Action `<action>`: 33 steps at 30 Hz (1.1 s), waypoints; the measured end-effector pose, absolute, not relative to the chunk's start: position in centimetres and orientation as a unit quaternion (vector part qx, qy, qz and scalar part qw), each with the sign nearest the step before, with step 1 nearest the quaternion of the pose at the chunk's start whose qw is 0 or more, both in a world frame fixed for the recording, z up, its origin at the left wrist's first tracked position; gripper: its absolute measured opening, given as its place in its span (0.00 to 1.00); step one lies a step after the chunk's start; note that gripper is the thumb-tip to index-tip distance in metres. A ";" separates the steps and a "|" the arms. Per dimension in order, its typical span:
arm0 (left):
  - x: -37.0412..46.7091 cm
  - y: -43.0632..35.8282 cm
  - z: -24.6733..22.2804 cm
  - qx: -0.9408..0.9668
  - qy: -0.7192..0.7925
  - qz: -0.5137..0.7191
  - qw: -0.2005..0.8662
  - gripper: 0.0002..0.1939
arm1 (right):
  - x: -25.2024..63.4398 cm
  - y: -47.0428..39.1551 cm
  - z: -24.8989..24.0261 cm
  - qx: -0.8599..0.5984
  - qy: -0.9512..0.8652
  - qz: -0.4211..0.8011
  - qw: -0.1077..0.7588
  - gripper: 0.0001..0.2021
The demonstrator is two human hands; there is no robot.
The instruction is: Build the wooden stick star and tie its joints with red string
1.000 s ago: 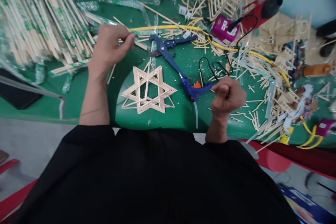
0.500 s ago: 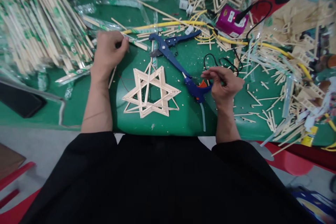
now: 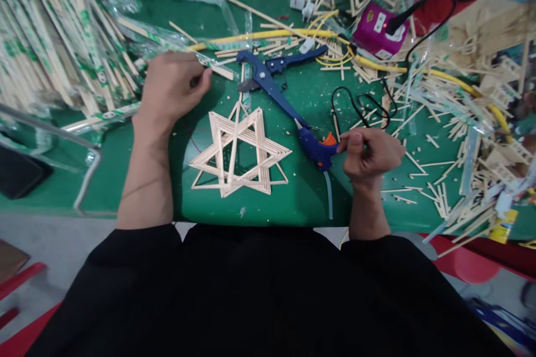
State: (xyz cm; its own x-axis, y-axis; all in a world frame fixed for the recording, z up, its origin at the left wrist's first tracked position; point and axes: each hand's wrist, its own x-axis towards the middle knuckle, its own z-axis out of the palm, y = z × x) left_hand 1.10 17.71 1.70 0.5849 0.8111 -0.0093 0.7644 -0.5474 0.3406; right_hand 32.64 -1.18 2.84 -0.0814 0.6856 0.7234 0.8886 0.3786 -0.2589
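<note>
My left hand (image 3: 176,86) is closed above the table, its fingers curled toward the thumb. What it holds, if anything, is hidden. Below and to its right lies a six-pointed star (image 3: 260,150) of stacked thin wooden sticks. My right hand (image 3: 371,156) is closed, with its fingertips pinching the handle end of a blue hot glue gun (image 3: 312,145). That gun has an orange trigger, and a clear glue stick (image 3: 329,195) trails from its rear. A blue ratchet cutter (image 3: 268,81) lies behind the star, its handle end close to the gun's nozzle.
Bundles of wrapped sticks (image 3: 62,39) fill the left. A purple power block (image 3: 379,30) stands at the back right, with a yellow cable (image 3: 268,34) running across. Cut sticks (image 3: 438,195) litter the right side. A black phone-like slab (image 3: 20,173) lies far left.
My right hand has come down to the glue gun's handle and its fingers have curled in. My left hand stays closed, slightly lower. The view has shifted a little.
</note>
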 end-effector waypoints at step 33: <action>1.2 16.9 1.9 0.888 0.417 0.111 0.160 0.24 | 33.5 -0.6 3.0 -0.590 -0.689 -0.078 0.414 0.12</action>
